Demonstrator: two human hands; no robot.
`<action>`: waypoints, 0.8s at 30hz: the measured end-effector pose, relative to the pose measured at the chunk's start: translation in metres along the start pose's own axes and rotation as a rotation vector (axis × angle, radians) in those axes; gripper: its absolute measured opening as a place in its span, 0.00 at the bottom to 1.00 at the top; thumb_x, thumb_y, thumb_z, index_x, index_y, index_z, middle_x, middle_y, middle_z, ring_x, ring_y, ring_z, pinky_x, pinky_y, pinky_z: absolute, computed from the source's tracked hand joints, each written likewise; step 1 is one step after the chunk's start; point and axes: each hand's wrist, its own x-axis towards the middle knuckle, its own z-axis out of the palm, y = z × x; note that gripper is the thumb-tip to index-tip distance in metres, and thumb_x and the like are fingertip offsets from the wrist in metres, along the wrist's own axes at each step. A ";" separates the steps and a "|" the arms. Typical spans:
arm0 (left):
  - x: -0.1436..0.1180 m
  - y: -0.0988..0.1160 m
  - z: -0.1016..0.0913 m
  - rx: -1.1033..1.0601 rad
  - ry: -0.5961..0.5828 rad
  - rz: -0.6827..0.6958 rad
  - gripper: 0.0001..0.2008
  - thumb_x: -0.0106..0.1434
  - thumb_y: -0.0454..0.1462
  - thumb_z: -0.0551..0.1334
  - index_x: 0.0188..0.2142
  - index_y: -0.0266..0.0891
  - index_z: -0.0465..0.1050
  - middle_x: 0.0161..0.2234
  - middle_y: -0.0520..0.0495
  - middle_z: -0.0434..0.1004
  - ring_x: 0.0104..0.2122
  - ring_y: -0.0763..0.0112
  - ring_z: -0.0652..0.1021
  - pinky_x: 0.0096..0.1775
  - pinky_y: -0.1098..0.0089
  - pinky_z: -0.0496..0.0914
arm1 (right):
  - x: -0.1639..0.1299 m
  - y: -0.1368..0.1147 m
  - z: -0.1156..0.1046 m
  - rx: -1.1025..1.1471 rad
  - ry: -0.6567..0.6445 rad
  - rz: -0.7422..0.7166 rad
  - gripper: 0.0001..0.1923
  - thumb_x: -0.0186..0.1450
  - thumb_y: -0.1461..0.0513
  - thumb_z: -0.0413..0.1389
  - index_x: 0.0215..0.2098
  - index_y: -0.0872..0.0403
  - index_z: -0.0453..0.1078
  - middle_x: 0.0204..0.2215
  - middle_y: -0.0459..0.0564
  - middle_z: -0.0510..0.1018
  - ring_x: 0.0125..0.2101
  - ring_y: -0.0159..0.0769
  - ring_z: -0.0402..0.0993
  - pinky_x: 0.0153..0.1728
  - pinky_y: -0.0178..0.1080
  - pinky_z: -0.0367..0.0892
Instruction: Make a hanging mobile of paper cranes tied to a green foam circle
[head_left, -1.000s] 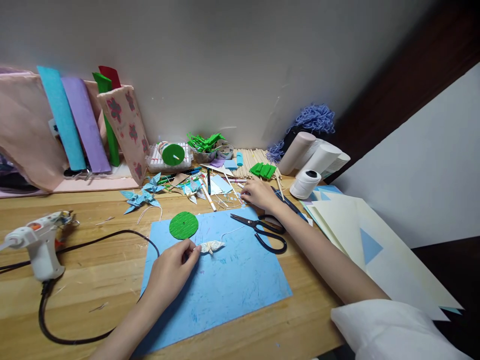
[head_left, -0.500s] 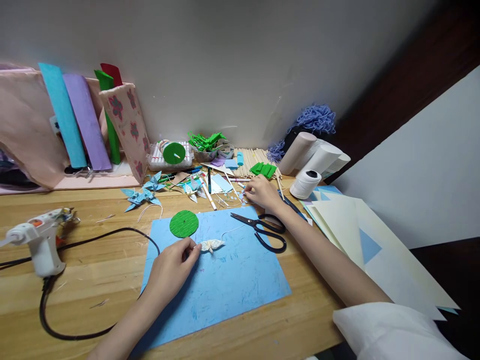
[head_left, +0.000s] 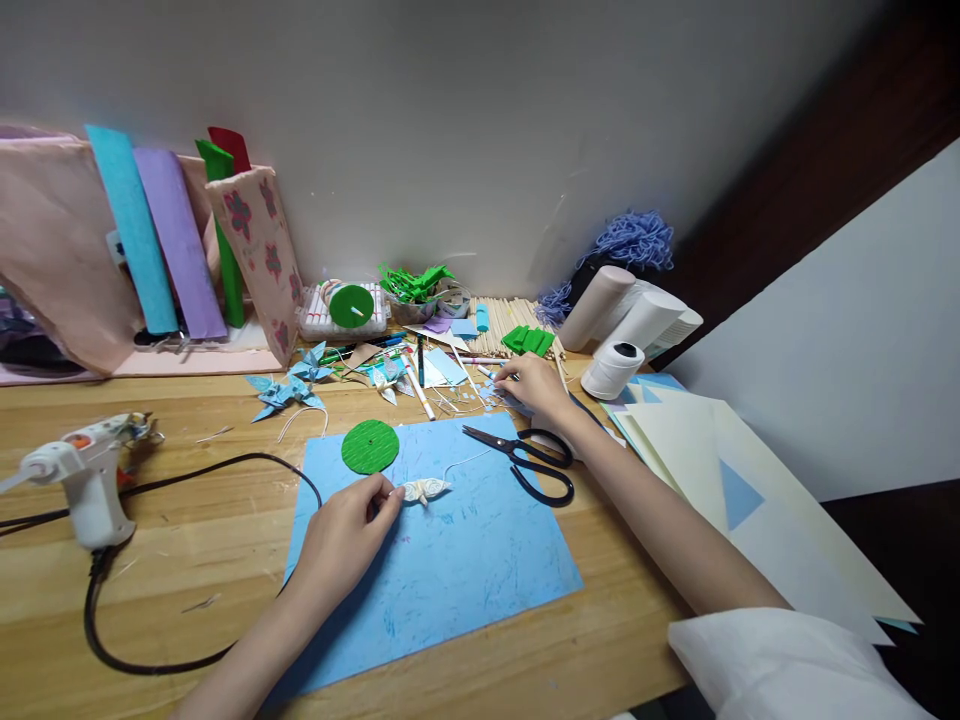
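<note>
Busy counter here. A blue sheet lies at the centre, a green disc on its 11 o'clock corner, black scissors across its 1 o'clock corner. Out at 9 o'clock stands a glue gun, its black cord looping toward the sheet. At 12 o'clock, a litter of paper scraps and sticks; at 2 o'clock, white rolls and cream sheets.

Left hand rests on the sheet, fingers curled, thumb and forefinger pinching the end of a small folded paper piece, which lies mid-sheet with a thin string trailing toward 1 o'clock. Right hand is up at 1 o'clock, just beyond the scissors, fingers bent down into the scraps; whether it grips one, I cannot tell.
</note>
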 end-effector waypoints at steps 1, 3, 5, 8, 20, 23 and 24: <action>0.000 0.000 0.000 -0.002 0.001 0.001 0.17 0.62 0.48 0.48 0.25 0.41 0.62 0.23 0.54 0.68 0.25 0.70 0.68 0.26 0.72 0.54 | 0.000 0.001 0.000 0.007 -0.002 0.013 0.04 0.55 0.64 0.59 0.28 0.52 0.77 0.31 0.49 0.79 0.38 0.42 0.69 0.36 0.38 0.62; 0.000 -0.001 0.000 -0.007 0.002 0.003 0.16 0.62 0.48 0.49 0.25 0.41 0.63 0.23 0.54 0.69 0.25 0.70 0.69 0.27 0.72 0.54 | 0.001 0.004 -0.002 0.029 -0.014 0.025 0.06 0.56 0.64 0.58 0.31 0.52 0.77 0.32 0.50 0.80 0.38 0.43 0.71 0.37 0.39 0.62; 0.000 -0.001 0.000 -0.013 0.002 0.005 0.16 0.62 0.48 0.49 0.26 0.42 0.63 0.23 0.54 0.70 0.26 0.70 0.69 0.27 0.72 0.55 | 0.003 0.005 -0.004 0.063 -0.035 0.024 0.08 0.57 0.65 0.57 0.33 0.52 0.77 0.34 0.51 0.80 0.38 0.43 0.72 0.38 0.39 0.63; 0.000 -0.001 0.000 -0.012 0.007 0.004 0.16 0.62 0.48 0.49 0.25 0.42 0.63 0.24 0.54 0.70 0.26 0.70 0.70 0.27 0.72 0.55 | 0.004 0.005 -0.006 0.122 -0.063 0.020 0.09 0.58 0.65 0.55 0.34 0.52 0.77 0.34 0.49 0.80 0.37 0.40 0.74 0.38 0.37 0.65; -0.001 -0.001 0.002 -0.029 0.029 0.030 0.16 0.62 0.47 0.49 0.26 0.42 0.66 0.24 0.53 0.72 0.26 0.70 0.71 0.26 0.72 0.55 | -0.063 -0.068 -0.001 1.048 -0.286 0.279 0.11 0.50 0.59 0.63 0.27 0.56 0.69 0.25 0.49 0.79 0.26 0.33 0.75 0.23 0.31 0.67; -0.001 0.000 0.001 -0.018 0.043 0.037 0.16 0.61 0.46 0.49 0.26 0.41 0.66 0.24 0.52 0.73 0.26 0.69 0.71 0.26 0.72 0.55 | -0.080 -0.082 0.003 1.107 -0.353 0.302 0.10 0.52 0.58 0.61 0.29 0.56 0.69 0.30 0.52 0.80 0.29 0.34 0.76 0.25 0.33 0.68; -0.002 0.000 0.001 -0.017 0.046 0.038 0.16 0.61 0.46 0.49 0.26 0.41 0.67 0.24 0.52 0.73 0.26 0.69 0.71 0.26 0.72 0.55 | -0.085 -0.085 0.004 1.111 -0.359 0.292 0.10 0.53 0.58 0.61 0.29 0.56 0.70 0.31 0.52 0.80 0.30 0.35 0.76 0.27 0.34 0.68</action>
